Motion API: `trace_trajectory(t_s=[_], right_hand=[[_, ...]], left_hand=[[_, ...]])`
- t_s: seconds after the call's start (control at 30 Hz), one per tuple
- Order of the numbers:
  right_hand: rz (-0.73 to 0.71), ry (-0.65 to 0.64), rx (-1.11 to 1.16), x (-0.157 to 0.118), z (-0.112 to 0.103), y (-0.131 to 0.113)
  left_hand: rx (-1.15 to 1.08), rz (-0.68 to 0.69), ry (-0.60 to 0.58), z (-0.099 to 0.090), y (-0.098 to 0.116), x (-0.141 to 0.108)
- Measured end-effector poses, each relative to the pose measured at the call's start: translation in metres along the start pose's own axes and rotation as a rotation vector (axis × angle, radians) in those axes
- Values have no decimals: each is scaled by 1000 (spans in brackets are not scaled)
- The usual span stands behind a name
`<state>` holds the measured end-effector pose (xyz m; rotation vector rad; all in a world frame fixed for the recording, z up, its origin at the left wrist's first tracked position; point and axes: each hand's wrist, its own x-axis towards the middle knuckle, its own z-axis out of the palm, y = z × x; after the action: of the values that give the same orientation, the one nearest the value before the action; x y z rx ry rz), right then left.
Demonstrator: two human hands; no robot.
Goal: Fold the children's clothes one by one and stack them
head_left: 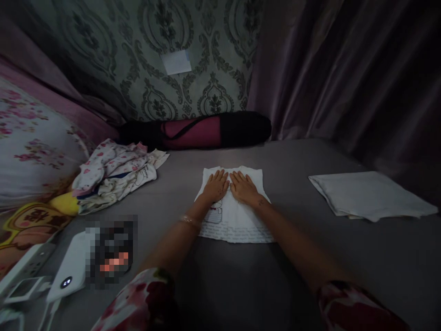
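A small white printed garment [241, 225] lies spread on the grey bed sheet, with a drawn figure on its left part and rows of text along its near edge. My left hand [217, 186] rests flat on its upper left, fingers stretched out and pointing away from me. Beside it my right hand [243, 187] presses flat on the upper right, its fingers also straight. The two hands are close together near the garment's middle line. Neither one grips the cloth. The parts of the garment under my palms are hidden.
A heap of crumpled clothes [117, 174] lies at the left, near a yellow cushion [31, 225]. A white power bank [70, 266] and a power strip [29, 266] are at the near left. Folded white cloth [372, 193] lies right. A maroon-and-black long bag [196, 132] lies along the wall.
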<state>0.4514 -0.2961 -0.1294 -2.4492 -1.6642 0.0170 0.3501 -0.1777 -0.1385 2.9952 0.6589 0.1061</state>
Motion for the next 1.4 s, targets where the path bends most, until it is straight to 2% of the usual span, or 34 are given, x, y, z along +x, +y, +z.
trace_trajectory(t_s=[0.2, 0.27, 0.33, 0.4, 0.53, 0.63, 0.77, 0.93, 1.1, 1.27, 1.33, 1.4], right_hand=[[13, -83, 55, 3, -11, 3], [23, -104, 74, 5, -18, 4], [44, -40, 59, 6, -21, 6], [66, 17, 30, 5, -20, 8], [96, -47, 36, 2, -8, 11], [104, -55, 46, 2, -5, 11], [106, -99, 62, 4, -12, 12], [145, 6, 34, 1, -15, 15], [175, -34, 23, 0, -6, 15], [177, -66, 26, 2, -8, 16], [188, -65, 43, 2, -10, 19], [236, -3, 38, 1, -10, 23]], left_hand=[[-37, -18, -58, -14, 2, 2], [-22, -10, -27, -19, 6, 3], [-4, 3, 58, -22, 11, 4], [-5, 13, 102, -19, 16, 3], [-48, 2, 17, -8, 20, 0], [-77, -10, -12, -6, 19, 0], [-103, -3, -86, -16, 16, 3], [-36, -144, 104, -13, 3, 2], [-58, -225, 31, 1, -6, 1], [-87, -218, -2, -3, -7, 2], [-80, -218, 18, -6, -10, 0], [-56, -234, 69, -6, -14, -3]])
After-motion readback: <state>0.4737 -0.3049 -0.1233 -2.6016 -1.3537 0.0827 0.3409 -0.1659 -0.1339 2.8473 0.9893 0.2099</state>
